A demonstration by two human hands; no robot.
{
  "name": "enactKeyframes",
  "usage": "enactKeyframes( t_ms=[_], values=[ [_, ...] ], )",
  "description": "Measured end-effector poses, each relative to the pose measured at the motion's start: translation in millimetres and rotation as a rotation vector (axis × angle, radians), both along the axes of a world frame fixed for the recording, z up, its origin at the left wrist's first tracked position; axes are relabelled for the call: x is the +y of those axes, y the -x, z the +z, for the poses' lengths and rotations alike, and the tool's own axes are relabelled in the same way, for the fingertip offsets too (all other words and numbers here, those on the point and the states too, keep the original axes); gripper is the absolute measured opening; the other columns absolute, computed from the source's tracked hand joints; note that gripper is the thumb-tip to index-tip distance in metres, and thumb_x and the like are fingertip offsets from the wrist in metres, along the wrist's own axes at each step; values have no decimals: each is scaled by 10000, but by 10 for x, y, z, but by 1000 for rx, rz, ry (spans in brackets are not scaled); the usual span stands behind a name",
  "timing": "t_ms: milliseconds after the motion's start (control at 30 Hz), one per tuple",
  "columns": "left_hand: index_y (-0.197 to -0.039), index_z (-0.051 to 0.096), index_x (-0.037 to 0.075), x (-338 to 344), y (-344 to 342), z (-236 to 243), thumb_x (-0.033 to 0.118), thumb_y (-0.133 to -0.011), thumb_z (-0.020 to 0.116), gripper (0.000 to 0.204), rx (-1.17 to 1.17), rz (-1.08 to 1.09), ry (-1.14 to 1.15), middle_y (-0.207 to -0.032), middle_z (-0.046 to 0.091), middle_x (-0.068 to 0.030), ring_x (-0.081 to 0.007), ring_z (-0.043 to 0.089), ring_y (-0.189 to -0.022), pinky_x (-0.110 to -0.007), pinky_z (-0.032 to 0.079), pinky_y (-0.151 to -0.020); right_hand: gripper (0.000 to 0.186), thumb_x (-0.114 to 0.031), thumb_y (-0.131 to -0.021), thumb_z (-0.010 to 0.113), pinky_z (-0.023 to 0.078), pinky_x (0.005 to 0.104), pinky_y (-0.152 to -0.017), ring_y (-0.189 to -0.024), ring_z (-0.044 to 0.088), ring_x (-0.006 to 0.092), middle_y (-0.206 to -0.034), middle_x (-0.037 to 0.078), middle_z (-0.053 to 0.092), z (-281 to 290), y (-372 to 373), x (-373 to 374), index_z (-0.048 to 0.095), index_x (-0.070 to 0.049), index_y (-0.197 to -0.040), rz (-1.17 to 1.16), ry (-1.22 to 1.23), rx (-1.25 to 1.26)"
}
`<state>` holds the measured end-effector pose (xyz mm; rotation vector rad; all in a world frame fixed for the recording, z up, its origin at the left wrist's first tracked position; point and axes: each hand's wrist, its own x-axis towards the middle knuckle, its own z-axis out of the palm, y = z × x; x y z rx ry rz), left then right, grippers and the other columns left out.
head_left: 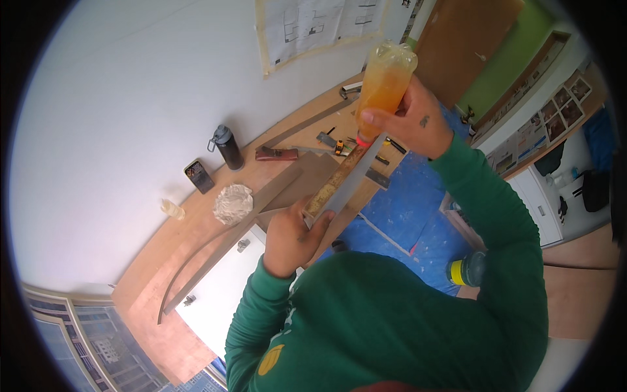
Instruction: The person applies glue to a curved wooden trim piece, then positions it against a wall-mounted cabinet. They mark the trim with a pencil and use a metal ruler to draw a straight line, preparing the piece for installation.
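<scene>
My right hand (418, 117) grips a clear plastic bottle (385, 78) of orange-yellow liquid, tilted bottom-up. Its red cap (364, 141) is at the far end of a narrow strip (343, 173), with a pale grey face and a mottled yellow-brown long side. My left hand (290, 238) holds the strip's near end, thumb along the side. Just beyond, small tools (339, 147) and a dark red case (275, 154) lie on the plywood worktop (140, 281).
A black flask (228, 147), a phone (199, 176) and crumpled cloth (232, 203) stand or lie along the wall side, near long thin strips (215, 255). Blue sheeting (398, 219) covers the floor at right, with a yellow-labelled container (465, 269). A brown door (464, 46) is behind.
</scene>
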<state>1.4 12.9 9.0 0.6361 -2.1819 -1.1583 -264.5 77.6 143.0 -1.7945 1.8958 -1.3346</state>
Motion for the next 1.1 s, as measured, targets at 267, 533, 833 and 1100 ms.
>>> enactKeyframes(
  t_ms=[267,533,833,1100],
  values=[
    [-1216,671,-20,-12,20,2,260,-918,762,418,53,-17,25,-914,718,-282,-474,701,-878,-469,563,-763,476,-197,-924,813,548,329,-902,-1021,637,130,-1125,52,668,-34,-223,89,554,-25,-1285,134,17,-292],
    [-1230,665,-23,-3,0,78,228,-922,751,407,24,-24,-27,-996,731,-277,-473,699,-959,-465,561,-814,512,-225,-921,821,555,314,-897,-1010,661,132,-1118,69,688,-62,291,37,553,-19,-1305,-69,81,-56],
    [-1247,650,-25,-10,-7,88,203,-918,754,414,-33,-50,-88,-1053,719,-283,-479,681,-999,-476,547,-842,460,-333,-970,762,607,397,-907,-1084,705,202,-1181,92,700,-17,1084,91,565,-92,-1309,-322,169,-686],
    [-1211,663,-32,-4,-2,40,230,-916,759,406,10,-31,-36,-1011,719,-290,-485,689,-963,-480,552,-815,394,-279,-953,775,628,349,-766,-973,736,204,-1124,98,723,-236,1042,150,614,-68,-1245,-120,149,-874]
  ],
)
